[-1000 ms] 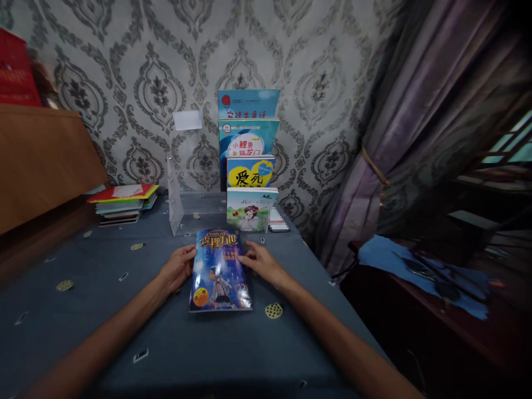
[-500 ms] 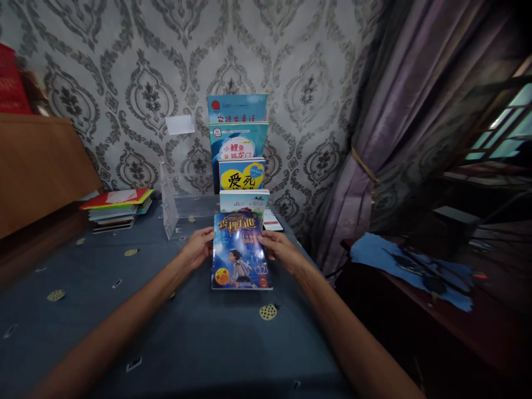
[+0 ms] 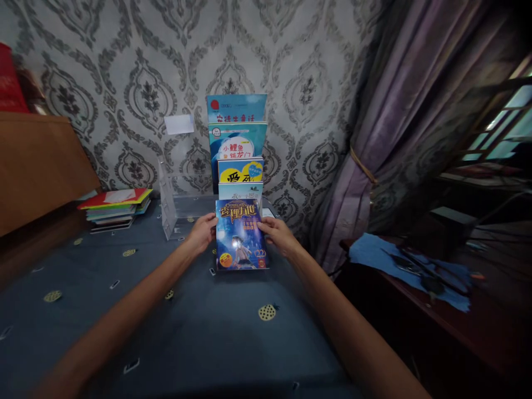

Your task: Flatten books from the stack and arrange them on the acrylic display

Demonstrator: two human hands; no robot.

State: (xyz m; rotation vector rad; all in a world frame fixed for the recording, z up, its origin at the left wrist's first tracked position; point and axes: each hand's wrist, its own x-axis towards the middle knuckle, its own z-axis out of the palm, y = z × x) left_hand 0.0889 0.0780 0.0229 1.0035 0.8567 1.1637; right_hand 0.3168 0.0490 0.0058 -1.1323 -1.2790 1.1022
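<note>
Blue book [image 3: 242, 235], numbered 22, is sitting between two bare hands, front cover facing the wearer, top edge leaning away. Both forearms are slanting inward from the lower corners. Left hand [image 3: 203, 233] is gripping the left edge, right hand [image 3: 280, 235] the right edge; both are holding above mid-height, thumbs forward (the fingers behind are mostly hiding). Cannot tell whether the book's bottom edge is touching the desk [image 3: 187, 327].

Behind, the cover is overlapping a pale book [image 3: 241, 191], the lowest and nearest of four standing in steps on a transparent rack [image 3: 167, 202]. Contact between the two books: cannot tell. Rack's left side panel is standing just beyond the left hand; its tiers are running on to the left of the books. A white-topped object [image 3: 268, 212] is showing partly, just behind the right hand. Patterned cloth is stretching from the book toward the wearer. A book stack [image 3: 114, 208] is lying well apart, left; the desk's right edge is running near the right forearm.
</note>
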